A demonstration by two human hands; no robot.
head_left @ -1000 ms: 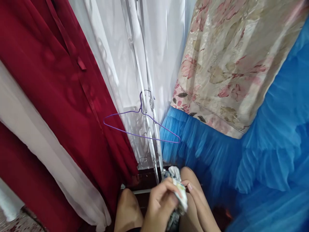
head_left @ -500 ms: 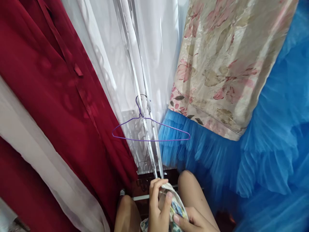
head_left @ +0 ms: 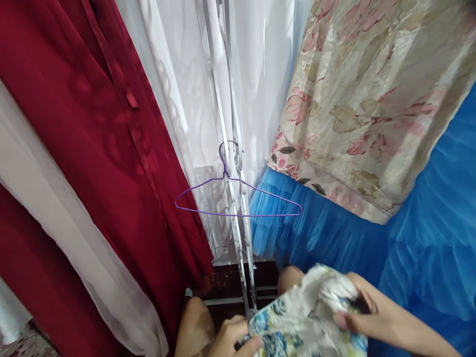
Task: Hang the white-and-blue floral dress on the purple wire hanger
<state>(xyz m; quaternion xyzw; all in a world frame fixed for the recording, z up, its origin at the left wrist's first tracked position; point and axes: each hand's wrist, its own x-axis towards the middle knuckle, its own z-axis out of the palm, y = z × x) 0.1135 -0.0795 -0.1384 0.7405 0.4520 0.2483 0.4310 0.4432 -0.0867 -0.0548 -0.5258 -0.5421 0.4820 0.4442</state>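
- As we look down in the head view, our left hand (head_left: 235,336) has its fingers closed on the left edge of the near floral cloth (head_left: 303,312).
- Our right hand (head_left: 366,320) grips its right side, thumb on top.
- Farther off, a purple hanger (head_left: 273,194) hangs at the white rack (head_left: 239,159), blue tulle (head_left: 334,243) to the right.

Hanging garments (head_left: 357,109) and a purple hanger (head_left: 225,174) on white bars (head_left: 222,119) suggest a dressing area
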